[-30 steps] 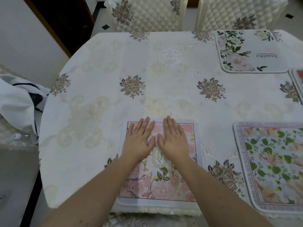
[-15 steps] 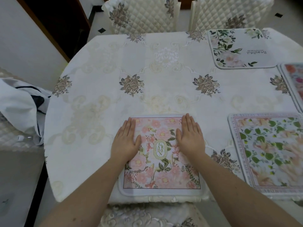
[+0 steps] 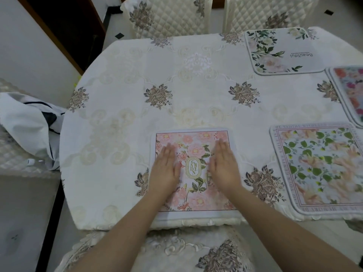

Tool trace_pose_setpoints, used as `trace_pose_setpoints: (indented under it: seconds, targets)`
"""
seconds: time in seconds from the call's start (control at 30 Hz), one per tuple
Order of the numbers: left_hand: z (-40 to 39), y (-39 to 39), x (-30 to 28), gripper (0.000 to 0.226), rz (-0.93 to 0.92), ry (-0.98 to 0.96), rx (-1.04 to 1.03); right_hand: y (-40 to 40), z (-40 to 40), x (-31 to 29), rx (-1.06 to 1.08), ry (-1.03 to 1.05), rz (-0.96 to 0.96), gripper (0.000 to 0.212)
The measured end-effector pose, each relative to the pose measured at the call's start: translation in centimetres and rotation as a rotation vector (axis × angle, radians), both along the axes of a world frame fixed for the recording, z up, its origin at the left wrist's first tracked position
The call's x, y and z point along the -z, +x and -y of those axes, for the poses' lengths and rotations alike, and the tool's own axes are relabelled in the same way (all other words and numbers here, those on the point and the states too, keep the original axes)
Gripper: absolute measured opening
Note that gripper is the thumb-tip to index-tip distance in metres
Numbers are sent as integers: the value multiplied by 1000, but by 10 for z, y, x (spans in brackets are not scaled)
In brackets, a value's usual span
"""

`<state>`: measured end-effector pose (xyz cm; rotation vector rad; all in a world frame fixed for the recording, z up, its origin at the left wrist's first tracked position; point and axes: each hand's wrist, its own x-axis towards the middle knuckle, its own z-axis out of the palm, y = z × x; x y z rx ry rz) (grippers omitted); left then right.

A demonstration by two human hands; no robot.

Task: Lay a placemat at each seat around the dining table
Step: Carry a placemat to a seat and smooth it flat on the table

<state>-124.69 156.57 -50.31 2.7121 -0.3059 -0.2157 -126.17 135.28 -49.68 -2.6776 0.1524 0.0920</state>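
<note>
A pink floral placemat (image 3: 193,138) marked "GARDEN" lies flat at the near edge of the dining table (image 3: 121,118), in front of me. My left hand (image 3: 166,169) rests flat on the mat's left half, fingers straight. My right hand (image 3: 224,166) lies flat on its right half, a little blurred. Three more placemats are on the table: a green-leaf one (image 3: 318,169) at the near right, a white rose one (image 3: 279,50) at the far right, and a bright floral one (image 3: 351,93) cut off by the right edge.
Two quilted chairs (image 3: 167,14) stand at the table's far side. A chair seat with an embroidered cover (image 3: 176,250) sits right below me. A white and black cloth (image 3: 27,122) lies on another seat at the left. A wall and a dark doorway are at the far left.
My hands slid apart from the mat's middle to its sides, then drew back toward me over the mat. The view has shifted slightly.
</note>
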Motion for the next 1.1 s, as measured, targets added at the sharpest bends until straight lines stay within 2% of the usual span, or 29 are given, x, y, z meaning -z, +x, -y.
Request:
trace_pose_setpoints:
  seconds: [0.13,0.33,0.67,1.1]
  targets:
    - [29,-11,7,62,35,49,32,-11,-45,15,-120,-43,5,60]
    - [26,-21,23,59,45,166,73,-22,-47,29,-188,-227,0,58]
    - [15,-24,21,64,40,181,132,-24,-37,26,-188,-231,-22,58]
    - [0,-29,19,64,34,212,169,-43,6,26,-81,-217,-18,59]
